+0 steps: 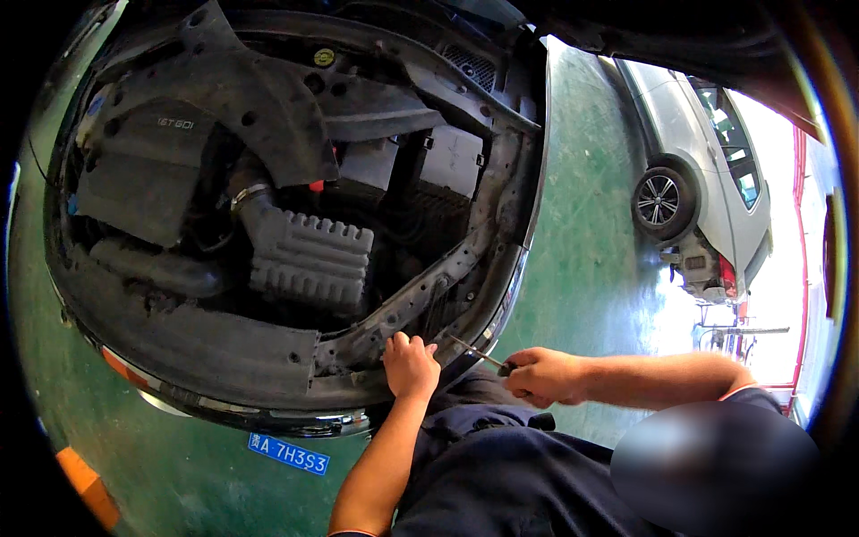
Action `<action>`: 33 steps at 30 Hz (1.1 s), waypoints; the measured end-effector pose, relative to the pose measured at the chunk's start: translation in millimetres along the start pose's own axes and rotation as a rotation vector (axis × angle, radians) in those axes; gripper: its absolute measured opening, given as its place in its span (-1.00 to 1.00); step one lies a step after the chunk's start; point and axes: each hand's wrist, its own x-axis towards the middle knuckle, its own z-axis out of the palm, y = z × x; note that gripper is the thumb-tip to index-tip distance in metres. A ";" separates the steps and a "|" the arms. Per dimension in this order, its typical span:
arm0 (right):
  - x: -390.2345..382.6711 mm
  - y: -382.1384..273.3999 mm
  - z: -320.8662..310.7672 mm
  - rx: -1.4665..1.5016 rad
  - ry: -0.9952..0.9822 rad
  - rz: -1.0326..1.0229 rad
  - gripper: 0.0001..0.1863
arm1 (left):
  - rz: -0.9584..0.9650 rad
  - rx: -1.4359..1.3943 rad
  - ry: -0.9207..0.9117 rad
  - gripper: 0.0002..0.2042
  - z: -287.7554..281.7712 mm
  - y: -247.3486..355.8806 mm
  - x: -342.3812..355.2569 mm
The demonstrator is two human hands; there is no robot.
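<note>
The left hand [411, 365] lies knuckles up on the bare metal front rail [420, 300] of an open engine bay [268, 197], fingers curled down over the rail's edge and pressed to it; whether they pinch anything underneath cannot be told. Just to its right, the right hand [544, 375] is closed in a fist around the dark handle of a screwdriver [479, 355], whose thin bright steel shaft slants up and left so that its tip sits at the rail beside the left hand's fingertips. The rail is a dull grey stamped strip, pierced with round holes and dusted with grime, curving along the car's front corner. Behind it stands a ribbed grey plastic box [309, 255] with a row of blocky teeth along its top, joined to a corrugated black hose held by a shiny metal clamp. Further left is a smooth matte engine cover [148, 170], and a yellow round cap [324, 57] sits near the back of the bay. A blue rectangular plate [288, 454] hangs below the glossy bumper. The floor [591, 251] is green, painted and slightly reflective. Well apart, at the right, stands a silver car [707, 170] with a dark alloy wheel
</note>
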 end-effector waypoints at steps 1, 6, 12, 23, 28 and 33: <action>-5.2 -1.9 8.8 0.291 -0.052 -0.034 -0.84 | -0.007 -0.009 0.008 -0.76 -0.3 -0.2 0.6; -9.5 9.1 17.5 1.127 -0.246 -0.017 -0.80 | 0.022 0.023 0.011 -0.75 -3.8 -4.5 -1.3; -4.9 26.8 -1.0 0.633 -0.229 -0.067 -0.75 | 0.058 0.046 0.049 -0.74 -0.6 -3.2 -1.3; -10.9 1.8 20.9 -0.577 0.139 -0.369 -0.54 | 0.074 0.027 0.048 -0.70 3.5 -11.0 -0.2; -22.6 -8.7 32.4 0.512 -0.048 -0.104 -0.88 | 0.027 0.079 0.080 -0.60 -13.0 -7.6 -7.7; -5.7 19.0 30.4 1.090 -0.177 -0.237 -0.77 | 0.128 -0.088 0.319 -0.70 -48.4 -42.0 -18.1</action>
